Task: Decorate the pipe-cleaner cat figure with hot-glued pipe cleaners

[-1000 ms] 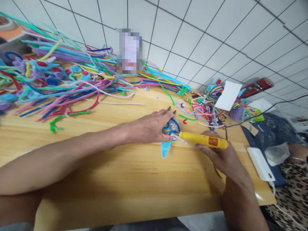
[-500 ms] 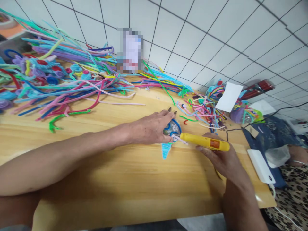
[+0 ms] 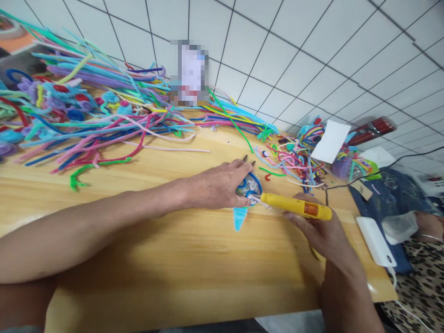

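Note:
My left hand (image 3: 218, 186) lies over a blue-rimmed craft piece (image 3: 255, 184) on the table, its thumb and fingers closed on the piece's left side. Silvery or clear material shows inside the blue rim. A light-blue ribbed point (image 3: 239, 219) sticks out below it toward me. Two dark tips (image 3: 249, 160) show beyond my fingers; what they belong to is hidden. My right hand (image 3: 321, 233) is wrapped around a yellow glue gun (image 3: 294, 205) with an orange window. Its nozzle meets the lower right edge of the piece, beside a whitish strip.
Many coloured pipe cleaners (image 3: 104, 138) are heaped at the back left, with a smaller tangle (image 3: 294, 162) at the back right. A white device (image 3: 375, 240) with a cable lies by the right edge. Another person's hand (image 3: 428, 225) is at far right. A tiled wall (image 3: 277, 51) stands behind.
Almost nothing differs. The glue gun and craft piece sit very slightly farther right and lower in view; both hands keep their hold.

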{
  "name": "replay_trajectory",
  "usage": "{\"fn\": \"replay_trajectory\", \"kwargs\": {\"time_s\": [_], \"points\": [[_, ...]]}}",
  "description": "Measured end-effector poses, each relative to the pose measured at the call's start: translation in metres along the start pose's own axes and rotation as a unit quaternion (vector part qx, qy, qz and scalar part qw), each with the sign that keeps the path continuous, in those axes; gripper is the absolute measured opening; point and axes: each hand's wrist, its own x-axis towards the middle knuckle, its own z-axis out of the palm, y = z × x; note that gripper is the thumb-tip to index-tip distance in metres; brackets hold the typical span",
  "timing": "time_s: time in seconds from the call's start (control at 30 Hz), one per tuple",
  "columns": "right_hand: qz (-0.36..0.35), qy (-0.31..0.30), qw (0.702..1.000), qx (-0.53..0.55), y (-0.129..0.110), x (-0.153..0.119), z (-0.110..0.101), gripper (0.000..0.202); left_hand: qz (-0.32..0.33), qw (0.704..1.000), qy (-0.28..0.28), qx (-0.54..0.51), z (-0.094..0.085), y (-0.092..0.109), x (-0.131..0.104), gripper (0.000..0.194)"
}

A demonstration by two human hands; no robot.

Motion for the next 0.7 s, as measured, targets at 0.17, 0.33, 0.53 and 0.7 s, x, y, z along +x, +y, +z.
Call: {"fn": "replay_trajectory", "kwargs": {"time_s": [0.17, 0.33, 0.53, 0.7], "points": [[0.012, 0.001, 1.0, 0.01, -0.002, 0.0014, 0.0001, 0.016, 0.004, 1.0, 0.001, -0.003, 0.0008, -0.0007, 0.0002, 0.068], [0.008, -0.002, 1.0, 0.004, 0.0007, -0.0003, 0.0005, 0.017, 0.012, 1.0, 0.01, -0.003, 0.0024, -0.0033, -0.0006, 0.067], [-0.001, 0.004, 1.0, -0.004, 0.001, -0.0002, 0.001, 0.016, 0.015, 1.0, 0.014, -0.003, 0.0027, -0.0032, -0.0006, 0.066], [0.022, 0.004, 1.0, 0.002, -0.0009, 0.0017, 0.0005, 0.021, 0.007, 1.0, 0.008, -0.007, 0.0008, -0.0011, -0.001, 0.066]]}}
